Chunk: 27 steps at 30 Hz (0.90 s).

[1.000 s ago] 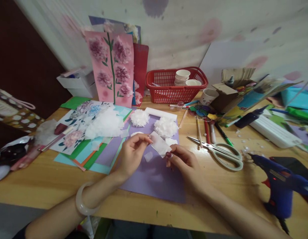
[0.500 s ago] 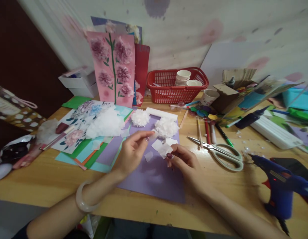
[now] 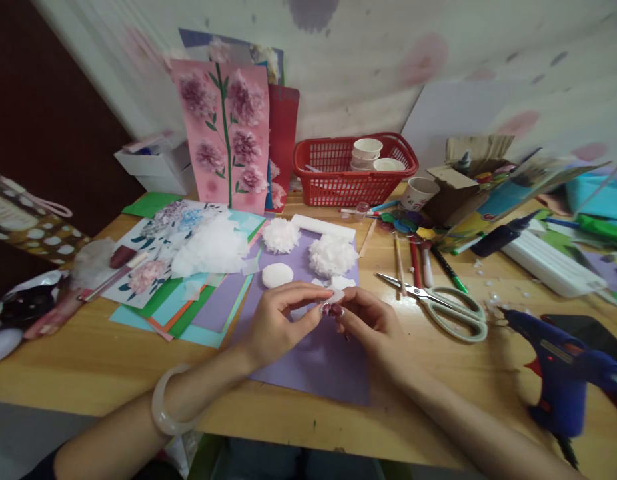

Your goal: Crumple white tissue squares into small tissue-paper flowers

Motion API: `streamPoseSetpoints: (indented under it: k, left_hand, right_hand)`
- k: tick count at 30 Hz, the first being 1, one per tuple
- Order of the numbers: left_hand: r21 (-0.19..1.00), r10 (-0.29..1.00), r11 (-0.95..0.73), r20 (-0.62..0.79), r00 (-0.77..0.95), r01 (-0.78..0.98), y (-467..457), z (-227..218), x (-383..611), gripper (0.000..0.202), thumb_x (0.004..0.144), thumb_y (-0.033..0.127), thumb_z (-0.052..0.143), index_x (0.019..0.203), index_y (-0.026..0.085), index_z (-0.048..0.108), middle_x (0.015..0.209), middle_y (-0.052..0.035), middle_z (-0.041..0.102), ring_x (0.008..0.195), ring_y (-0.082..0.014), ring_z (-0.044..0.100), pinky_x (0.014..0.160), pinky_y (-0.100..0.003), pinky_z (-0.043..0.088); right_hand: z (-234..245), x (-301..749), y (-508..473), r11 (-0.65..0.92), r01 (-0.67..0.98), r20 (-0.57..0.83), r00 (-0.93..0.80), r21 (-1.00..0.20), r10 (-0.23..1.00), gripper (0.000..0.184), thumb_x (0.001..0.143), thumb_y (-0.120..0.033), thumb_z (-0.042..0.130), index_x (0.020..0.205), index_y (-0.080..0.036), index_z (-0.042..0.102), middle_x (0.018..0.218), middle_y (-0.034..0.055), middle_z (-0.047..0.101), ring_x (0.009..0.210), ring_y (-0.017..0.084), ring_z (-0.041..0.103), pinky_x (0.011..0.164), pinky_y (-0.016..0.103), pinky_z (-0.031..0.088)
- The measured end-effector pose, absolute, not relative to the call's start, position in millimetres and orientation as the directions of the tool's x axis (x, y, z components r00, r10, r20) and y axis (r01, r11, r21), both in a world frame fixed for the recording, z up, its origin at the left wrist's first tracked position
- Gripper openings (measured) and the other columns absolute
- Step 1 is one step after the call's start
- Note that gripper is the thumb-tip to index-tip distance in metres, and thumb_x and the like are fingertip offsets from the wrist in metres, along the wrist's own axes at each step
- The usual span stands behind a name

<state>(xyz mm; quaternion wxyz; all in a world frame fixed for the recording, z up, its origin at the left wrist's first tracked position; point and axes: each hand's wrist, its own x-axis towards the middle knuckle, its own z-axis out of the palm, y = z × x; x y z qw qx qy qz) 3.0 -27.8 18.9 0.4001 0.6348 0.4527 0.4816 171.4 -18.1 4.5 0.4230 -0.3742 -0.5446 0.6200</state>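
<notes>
My left hand (image 3: 292,318) and my right hand (image 3: 369,321) meet fingertip to fingertip over a purple sheet of paper (image 3: 308,373). Both pinch a small piece of white tissue paper (image 3: 337,294), mostly covered by the fingers. Just beyond the hands lie a white round disc (image 3: 277,275) and some white paper pieces (image 3: 342,283). Two fluffy white paper flowers, one on the left (image 3: 280,236) and one on the right (image 3: 333,255), sit farther back on the purple sheet. Behind them lies a white roll (image 3: 323,228).
Scissors (image 3: 451,310) and a blue glue gun (image 3: 563,373) lie to the right. On the left, a heap of white tissue pieces (image 3: 213,247) rests on coloured papers (image 3: 213,310). A red basket (image 3: 338,190) with cups and a pink flower picture (image 3: 188,130) stand at the back.
My left hand has moved right and down to join my right hand at the tissue. The white disc, hidden behind my left hand before, now shows.
</notes>
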Motion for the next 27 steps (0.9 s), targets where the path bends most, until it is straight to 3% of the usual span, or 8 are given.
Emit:
streamPoseSetpoints:
  k: [5, 9, 12, 14, 15, 18, 22, 27]
  left_hand:
    - [0.990, 0.992, -0.095, 0.103, -0.078, 0.102, -23.8, 13.5, 4.8, 0.013, 0.078, 0.024, 0.065, 0.085, 0.015, 0.072, 0.084, -0.0054, 0.075, 0.078, -0.0175, 0.070, 0.072, -0.026, 0.057]
    - [0.997, 0.982, -0.077, 0.070, -0.178, -0.032, -15.7, 3.9, -0.4, 0.021, 0.077, 0.030, 0.067, 0.091, 0.014, 0.067, 0.085, -0.0051, 0.074, 0.080, -0.0168, 0.069, 0.075, -0.026, 0.056]
    - [0.990, 0.953, -0.135, 0.122, -0.277, -0.029, -12.1, -2.1, -6.1, 0.021, 0.079, 0.028, 0.067, 0.097, 0.017, 0.062, 0.083, -0.0021, 0.071, 0.077, -0.0136, 0.067, 0.072, -0.023, 0.054]
    - [0.974, 0.922, -0.213, 0.226, -0.315, 0.075, -13.1, -1.9, -7.7, 0.010, 0.082, 0.023, 0.063, 0.090, 0.018, 0.063, 0.083, -0.0007, 0.069, 0.077, -0.0120, 0.066, 0.072, -0.022, 0.052]
    - [0.957, 0.913, -0.250, 0.284, -0.293, 0.149, -14.7, -0.2, -7.4, 0.006, 0.083, 0.020, 0.060, 0.085, 0.018, 0.065, 0.083, -0.0009, 0.069, 0.079, -0.0121, 0.065, 0.074, -0.021, 0.051]
    - [0.893, 0.927, -0.333, 0.369, -0.068, 0.304, -22.5, 8.3, -2.5, 0.021, 0.084, 0.011, 0.051, 0.080, 0.018, 0.070, 0.088, -0.0039, 0.071, 0.089, -0.0152, 0.065, 0.082, -0.025, 0.051]
    - [0.888, 0.927, -0.371, 0.340, 0.156, 0.272, -29.7, 15.5, 3.8, 0.028, 0.079, 0.007, 0.052, 0.096, 0.017, 0.072, 0.096, -0.0077, 0.073, 0.092, -0.0190, 0.066, 0.083, -0.030, 0.053]
    - [0.932, 0.945, -0.312, 0.286, 0.158, 0.185, -27.7, 12.4, 2.9, 0.027, 0.079, 0.010, 0.053, 0.098, 0.015, 0.072, 0.095, -0.0094, 0.072, 0.090, -0.0192, 0.067, 0.079, -0.030, 0.055]
  right_hand:
    - [3.2, 170.8, -16.9, -0.085, -0.070, -0.057, -0.336, -0.994, 0.940, 0.013, 0.078, -0.030, 0.065, 0.078, -0.019, 0.058, 0.065, -0.0028, 0.053, 0.056, 0.011, 0.046, 0.052, 0.023, 0.036]
    - [2.7, 171.5, -16.0, -0.094, -0.053, -0.073, -0.315, -0.994, 0.946, 0.010, 0.076, -0.027, 0.063, 0.076, -0.019, 0.058, 0.066, -0.0027, 0.054, 0.057, 0.011, 0.047, 0.053, 0.023, 0.037]
    - [3.3, 171.4, -16.0, -0.107, -0.063, -0.084, -0.299, -0.992, 0.951, 0.009, 0.075, -0.026, 0.061, 0.075, -0.018, 0.056, 0.067, -0.0028, 0.054, 0.056, 0.010, 0.046, 0.052, 0.022, 0.036]
    - [3.6, 171.0, -16.2, -0.122, -0.075, -0.095, -0.297, -0.990, 0.950, 0.009, 0.075, -0.026, 0.061, 0.075, -0.018, 0.055, 0.067, -0.0028, 0.054, 0.055, 0.010, 0.046, 0.051, 0.022, 0.036]
    - [3.7, 170.8, -16.3, -0.126, -0.080, -0.097, -0.297, -0.989, 0.950, 0.010, 0.076, -0.026, 0.061, 0.075, -0.018, 0.055, 0.067, -0.0028, 0.054, 0.055, 0.009, 0.047, 0.051, 0.021, 0.036]
    - [4.0, 170.3, -16.6, -0.117, -0.090, -0.083, -0.315, -0.989, 0.945, 0.013, 0.077, -0.030, 0.063, 0.076, -0.018, 0.057, 0.066, -0.0028, 0.053, 0.055, 0.009, 0.047, 0.051, 0.021, 0.037]
    - [5.1, 170.3, -16.8, -0.087, -0.098, -0.050, -0.328, -0.991, 0.943, 0.020, 0.078, -0.037, 0.066, 0.077, -0.018, 0.061, 0.061, -0.0031, 0.052, 0.052, 0.009, 0.045, 0.049, 0.021, 0.036]
    - [5.9, 171.0, -16.3, -0.063, -0.113, -0.022, -0.330, -0.992, 0.944, 0.020, 0.076, -0.037, 0.069, 0.079, -0.018, 0.065, 0.069, 0.0007, 0.061, 0.055, 0.011, 0.048, 0.050, 0.023, 0.038]
